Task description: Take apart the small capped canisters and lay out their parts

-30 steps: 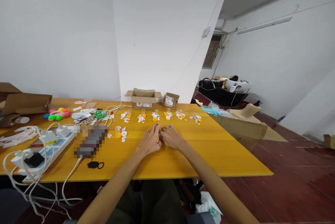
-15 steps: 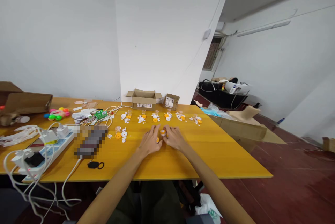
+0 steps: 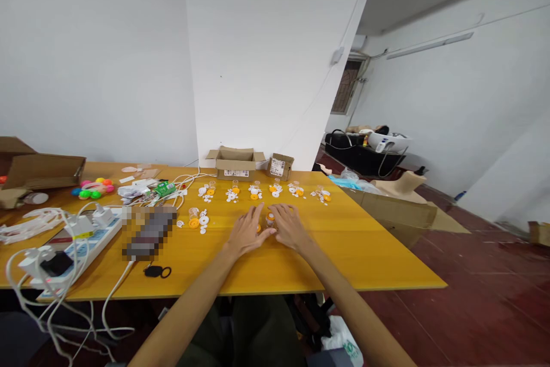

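A small clear jar with an orange part (image 3: 270, 216) stands on the table between my hands. My right hand (image 3: 291, 228) curls over its right side, with the fingertips at the jar; part of the grip is hidden. Just left of it, my left hand (image 3: 247, 232) lies low over the table, fingers stretched and thumb pointing toward the jar. An orange piece (image 3: 258, 228) shows beside the left hand's fingers, mostly covered. To the left sits a set of parts: a clear cup (image 3: 193, 212), an orange disc (image 3: 194, 223) and a white disc (image 3: 204, 220).
Several similar sets with orange discs (image 3: 254, 196) line the back of the table (image 3: 344, 252). Behind them stand an open cardboard box (image 3: 235, 171) and a smaller box (image 3: 281, 168). A power strip (image 3: 92, 247) with tangled cables, a blurred phone-like object (image 3: 150, 232) and a black key fob (image 3: 154, 271) occupy the left.
The jar has shifted slightly right, and my right hand's fingers now reach further over it. My left thumb has stretched out to the right, toward the right hand.
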`<state>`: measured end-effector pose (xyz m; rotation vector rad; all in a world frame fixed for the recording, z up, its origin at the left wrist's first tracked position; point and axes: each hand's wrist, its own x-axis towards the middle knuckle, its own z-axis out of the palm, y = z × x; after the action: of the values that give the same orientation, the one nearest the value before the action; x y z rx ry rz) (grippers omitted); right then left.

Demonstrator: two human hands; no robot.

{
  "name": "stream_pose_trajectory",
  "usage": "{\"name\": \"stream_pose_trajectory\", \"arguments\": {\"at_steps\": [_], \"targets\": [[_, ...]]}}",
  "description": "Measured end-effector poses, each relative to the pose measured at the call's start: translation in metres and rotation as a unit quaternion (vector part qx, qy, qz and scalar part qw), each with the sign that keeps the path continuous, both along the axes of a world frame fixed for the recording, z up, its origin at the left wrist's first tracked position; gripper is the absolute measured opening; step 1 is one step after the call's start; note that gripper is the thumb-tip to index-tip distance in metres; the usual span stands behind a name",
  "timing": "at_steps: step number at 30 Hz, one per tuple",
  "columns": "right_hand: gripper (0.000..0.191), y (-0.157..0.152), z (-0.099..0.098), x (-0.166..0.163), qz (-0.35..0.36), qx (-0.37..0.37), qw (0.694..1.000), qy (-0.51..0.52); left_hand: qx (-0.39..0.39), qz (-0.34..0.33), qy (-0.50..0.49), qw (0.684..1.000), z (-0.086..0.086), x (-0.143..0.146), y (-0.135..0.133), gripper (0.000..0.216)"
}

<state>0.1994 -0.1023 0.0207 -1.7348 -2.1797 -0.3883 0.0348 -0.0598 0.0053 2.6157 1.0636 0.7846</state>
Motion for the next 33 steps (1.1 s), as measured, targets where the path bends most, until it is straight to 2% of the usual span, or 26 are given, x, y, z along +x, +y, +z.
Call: {"name": "stream_pose_trajectory", "arguments": {"at_steps": [3,6,11,18,21,25,29,33], "targets": [[0.043,-0.008,-0.002,-0.005,0.057,0.037,0.998,0.008,-0.003,-0.008,-0.025,1.000,0.000,-0.001,-0.001,0.064],[0.042,-0.014,-0.005,-0.012,0.084,0.027,0.995,0.036,-0.007,-0.014,-0.051,0.999,0.000,-0.001,-0.002,0.061],[0.031,-0.009,-0.012,-0.028,0.098,0.005,0.993,0.067,-0.036,-0.015,-0.106,0.994,0.001,-0.004,-0.001,0.057],[0.020,-0.007,-0.016,-0.036,0.088,0.027,0.995,0.026,-0.080,0.004,-0.164,0.983,0.000,-0.011,0.004,0.046],[0.020,-0.013,-0.018,-0.026,0.050,0.062,0.997,0.020,-0.070,0.031,-0.154,0.985,0.000,-0.010,0.006,0.038],[0.022,-0.019,-0.019,-0.008,0.000,0.095,0.995,0.012,-0.051,0.069,-0.089,0.992,0.001,-0.007,0.008,0.031],[0.028,-0.017,-0.019,0.000,0.005,0.096,0.995,0.006,-0.028,0.092,-0.044,0.994,0.001,-0.006,0.009,0.026],[0.038,-0.010,-0.016,0.001,0.018,0.061,0.998,-0.006,-0.025,0.094,-0.017,0.995,0.000,-0.008,0.010,0.039]]}}
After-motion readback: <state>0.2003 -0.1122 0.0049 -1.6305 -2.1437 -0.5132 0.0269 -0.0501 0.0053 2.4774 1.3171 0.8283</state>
